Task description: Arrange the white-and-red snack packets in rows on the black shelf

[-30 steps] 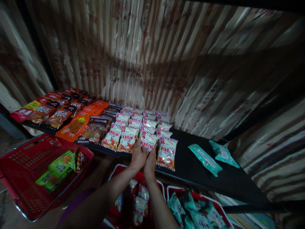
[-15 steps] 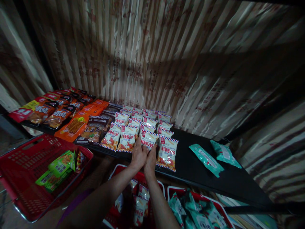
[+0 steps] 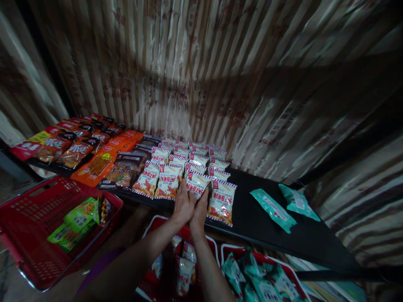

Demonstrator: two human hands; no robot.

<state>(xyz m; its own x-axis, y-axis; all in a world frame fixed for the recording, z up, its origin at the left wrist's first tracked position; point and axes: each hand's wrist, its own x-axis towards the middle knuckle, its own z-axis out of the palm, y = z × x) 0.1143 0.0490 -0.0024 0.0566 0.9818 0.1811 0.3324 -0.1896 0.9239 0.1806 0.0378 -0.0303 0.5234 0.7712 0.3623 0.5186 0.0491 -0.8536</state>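
**Snack packets, front row of black shelf**

Where both hands meet at the shelf's front edge, the left hand (image 3: 183, 204) and right hand (image 3: 199, 209) lie side by side, fingers together and flat on one white snack packet (image 3: 197, 183); whether either grip closes round it cannot be told. Packet position: front row, third from left, on the black shelf (image 3: 252, 220). Adjacent: matching packets either side and behind. Further right, well apart: two teal packets (image 3: 272, 210). Left, below the shelf: red basket (image 3: 28, 235) with green packets (image 3: 80, 214).
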